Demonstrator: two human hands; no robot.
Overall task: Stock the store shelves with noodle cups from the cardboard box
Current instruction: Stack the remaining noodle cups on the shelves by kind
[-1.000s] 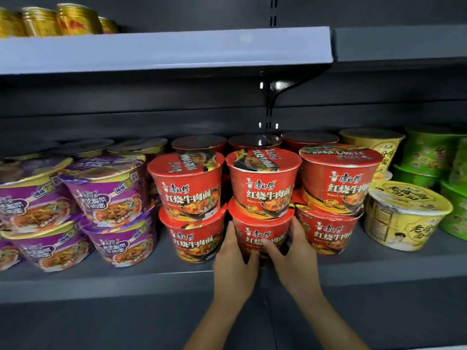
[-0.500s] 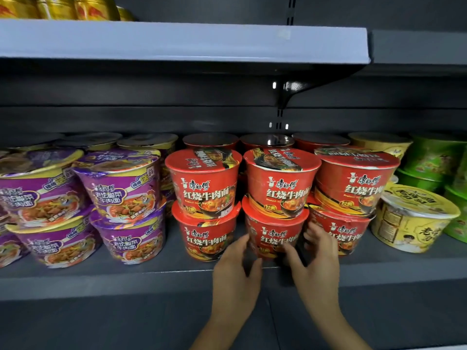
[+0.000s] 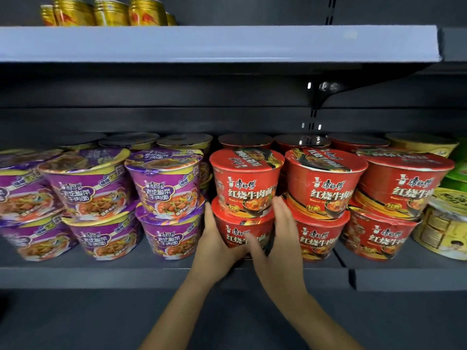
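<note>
Three two-high stacks of red noodle cups stand side by side on the dark middle shelf (image 3: 101,274). My left hand (image 3: 214,241) and my right hand (image 3: 278,238) hold the lower cup (image 3: 240,233) of the leftmost red stack from either side, thumbs across its front near the base. My right fingers reach up into the gap beside the middle red stack (image 3: 323,188). The upper red cup (image 3: 245,183) sits on the held one, slightly tilted. The cardboard box is out of view.
Purple noodle cups (image 3: 166,188) fill the shelf left of the red ones, close against my left hand. A third red stack (image 3: 404,190), a yellow cup (image 3: 444,228) and green cups (image 3: 457,170) stand at the right. Gold cans (image 3: 111,11) sit on the upper shelf (image 3: 202,44).
Both hands left the lower cup of the middle red stack and moved left to the lower cup of the leftmost red stack. The view turned left.
</note>
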